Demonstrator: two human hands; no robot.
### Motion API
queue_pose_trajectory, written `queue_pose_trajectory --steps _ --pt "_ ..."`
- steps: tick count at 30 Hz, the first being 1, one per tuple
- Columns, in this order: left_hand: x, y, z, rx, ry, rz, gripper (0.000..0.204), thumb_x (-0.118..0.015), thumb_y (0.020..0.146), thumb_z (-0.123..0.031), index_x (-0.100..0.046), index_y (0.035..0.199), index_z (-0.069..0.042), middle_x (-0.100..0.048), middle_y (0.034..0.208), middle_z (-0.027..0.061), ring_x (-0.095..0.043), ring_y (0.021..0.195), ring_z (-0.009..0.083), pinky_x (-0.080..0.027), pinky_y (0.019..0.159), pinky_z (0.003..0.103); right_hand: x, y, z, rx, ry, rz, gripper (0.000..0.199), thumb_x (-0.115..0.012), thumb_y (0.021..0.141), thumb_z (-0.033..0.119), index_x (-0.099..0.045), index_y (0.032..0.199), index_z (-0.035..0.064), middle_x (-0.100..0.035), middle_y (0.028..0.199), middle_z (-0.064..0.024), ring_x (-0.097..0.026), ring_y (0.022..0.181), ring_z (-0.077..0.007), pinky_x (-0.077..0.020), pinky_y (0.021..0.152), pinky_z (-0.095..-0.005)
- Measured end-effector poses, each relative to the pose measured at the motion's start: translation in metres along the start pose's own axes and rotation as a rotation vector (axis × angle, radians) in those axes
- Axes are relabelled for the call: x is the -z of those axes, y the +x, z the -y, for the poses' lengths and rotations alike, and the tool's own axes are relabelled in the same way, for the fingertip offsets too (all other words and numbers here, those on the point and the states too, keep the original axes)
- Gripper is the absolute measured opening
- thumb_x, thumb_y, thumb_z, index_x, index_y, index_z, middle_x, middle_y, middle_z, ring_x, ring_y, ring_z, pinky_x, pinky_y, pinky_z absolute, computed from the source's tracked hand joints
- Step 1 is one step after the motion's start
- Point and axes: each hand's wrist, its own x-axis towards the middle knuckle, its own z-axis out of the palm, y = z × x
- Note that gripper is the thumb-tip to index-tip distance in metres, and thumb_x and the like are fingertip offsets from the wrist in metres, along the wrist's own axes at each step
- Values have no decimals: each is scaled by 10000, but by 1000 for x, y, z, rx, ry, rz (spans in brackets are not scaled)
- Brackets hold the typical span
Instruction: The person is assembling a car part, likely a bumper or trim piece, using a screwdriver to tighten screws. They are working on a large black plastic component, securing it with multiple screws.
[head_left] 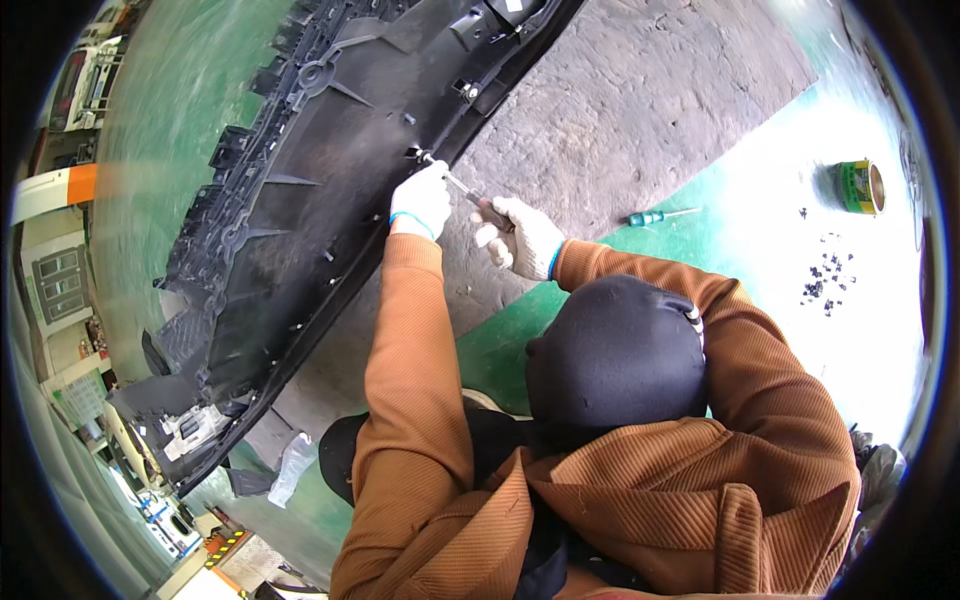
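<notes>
Near the upper middle of the frame, the left hand (421, 199), in a white work glove, is closed around the shaft of a screwdriver (462, 190) close to its tip, which meets the edge of a large black plastic bumper panel (300, 200) running from the top centre down to the lower left. Just right of it, the gloved right hand (520, 238) is wrapped tight around the screwdriver's handle. The panel rests on a grey concrete strip of floor (640, 110). To the right, on the green floor, lie a second screwdriver (660, 215), a small tin can (861, 187) and scattered black clips (828, 278).
</notes>
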Motion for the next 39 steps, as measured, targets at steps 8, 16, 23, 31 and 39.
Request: queue_pose_trajectory --steps 8,16,23,31,39 --pt "-101 14 2 104 1167 -150 248 -567 1067 -257 -728 1137 -81 -537 668 -18 -516 555 146 -327 498 353 -28 -3 -12 220 -396 -108 331 -587 1073 246 -584 1369 98 -686 932 -54 -641 732 -156 -527 646 -333" --pt "-112 48 -19 208 2036 -79 329 -475 1085 -313 -647 1255 -90 -515 660 -1 -551 603 181 -415 523 377 -11 -3 -6 573 -952 -204 353 -598 1061 317 -587 1324 82 -715 1094 -154 -688 969 -289 -546 871 -422" --pt "-62 40 -17 706 1907 -321 229 -526 1069 -268 -716 1092 -144 -663 744 -9 -641 783 166 -445 789 338 9 6 11 53 -112 74 394 -568 1084 375 -632 1277 38 -657 874 -70 -588 665 -156 -520 650 -341" --pt "-54 37 -27 416 1468 -354 193 -666 1040 -312 -688 894 -188 -579 679 -29 -535 579 155 -342 557 380 9 2 9 619 -1052 -244 385 -641 1043 378 -634 1228 40 -636 936 -75 -611 840 -243 -495 811 -405" --pt "-104 45 -49 808 2838 685 271 -586 1042 -334 -779 1199 -225 -777 1190 -7 -657 1228 203 -265 1194 527 -13 7 7 190 -795 -274 324 -633 1038 315 -633 1251 71 -618 795 -63 -576 673 -221 -485 675 -405"
